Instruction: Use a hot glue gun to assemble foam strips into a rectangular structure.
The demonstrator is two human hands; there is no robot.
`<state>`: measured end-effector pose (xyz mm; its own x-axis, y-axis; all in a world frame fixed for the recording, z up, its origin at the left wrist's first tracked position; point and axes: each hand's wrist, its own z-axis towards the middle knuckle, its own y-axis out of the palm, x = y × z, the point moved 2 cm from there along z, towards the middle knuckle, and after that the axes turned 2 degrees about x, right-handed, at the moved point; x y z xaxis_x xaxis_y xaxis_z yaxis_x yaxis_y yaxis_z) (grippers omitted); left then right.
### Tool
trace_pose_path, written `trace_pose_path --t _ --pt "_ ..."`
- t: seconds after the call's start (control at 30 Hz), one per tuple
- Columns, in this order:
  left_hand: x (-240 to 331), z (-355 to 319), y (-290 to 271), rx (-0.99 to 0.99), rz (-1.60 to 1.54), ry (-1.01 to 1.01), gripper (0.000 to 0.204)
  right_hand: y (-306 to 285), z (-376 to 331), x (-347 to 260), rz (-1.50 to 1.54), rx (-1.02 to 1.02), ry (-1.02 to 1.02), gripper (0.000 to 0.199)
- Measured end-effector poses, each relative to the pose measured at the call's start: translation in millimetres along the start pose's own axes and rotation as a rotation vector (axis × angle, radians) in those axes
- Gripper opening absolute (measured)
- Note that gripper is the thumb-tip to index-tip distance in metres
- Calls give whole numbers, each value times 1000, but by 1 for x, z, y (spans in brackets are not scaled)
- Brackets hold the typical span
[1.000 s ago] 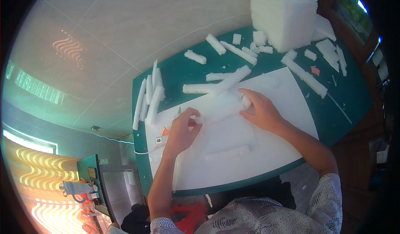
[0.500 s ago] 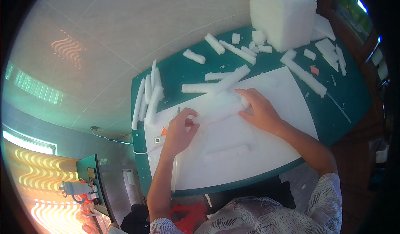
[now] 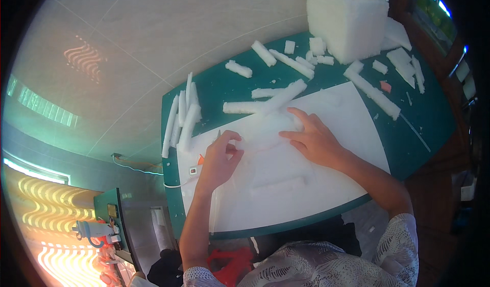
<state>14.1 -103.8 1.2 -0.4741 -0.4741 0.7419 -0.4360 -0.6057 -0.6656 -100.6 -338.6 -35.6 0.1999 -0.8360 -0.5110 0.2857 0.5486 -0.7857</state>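
Note:
A white foam block (image 3: 260, 136) lies on a large white foam sheet (image 3: 306, 185) covering the near part of a green table (image 3: 423, 128). My right hand (image 3: 312, 140) rests flat on the block's right end, fingers spread, holding it down. My left hand (image 3: 220, 160) is curled at the block's left end, its fingertips touching the foam and pinched around what looks like a thin tool (image 3: 218, 134) sticking up from the fist. A second foam bar (image 3: 280, 185) lies on the sheet nearer to me.
Several long foam strips (image 3: 182, 116) lie at the table's left edge and several cut pieces (image 3: 286, 62) at the back. A big foam box (image 3: 347, 16) stands at the far right. A small white device (image 3: 193, 171) with a cable sits by my left wrist.
Both hands stay on the foam block. My left hand's fingers have shifted slightly at the block's left end; the block has not visibly moved.

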Motion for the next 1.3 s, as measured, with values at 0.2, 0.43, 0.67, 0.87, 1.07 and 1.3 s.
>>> trace_pose_path --t 0.2,0.43,0.67,0.87,1.07,1.3 --pt "0 0 1 -5 -2 2 28 -2 1 -1 -24 -16 -7 27" --pt "-1 0 2 -1 8 -3 29 -2 0 0 -59 -21 -32 28" --pt "-3 0 3 0 -19 -10 29 -2 0 -1 -46 -24 -29 28" --pt "0 0 4 7 11 -2 28 -1 0 0 -40 -21 -42 29" --pt "-1 0 3 4 -13 3 28 -2 0 0 -44 -21 -44 29" --pt "0 0 4 -1 -20 -20 27 -1 -1 1 -40 -18 -44 29"
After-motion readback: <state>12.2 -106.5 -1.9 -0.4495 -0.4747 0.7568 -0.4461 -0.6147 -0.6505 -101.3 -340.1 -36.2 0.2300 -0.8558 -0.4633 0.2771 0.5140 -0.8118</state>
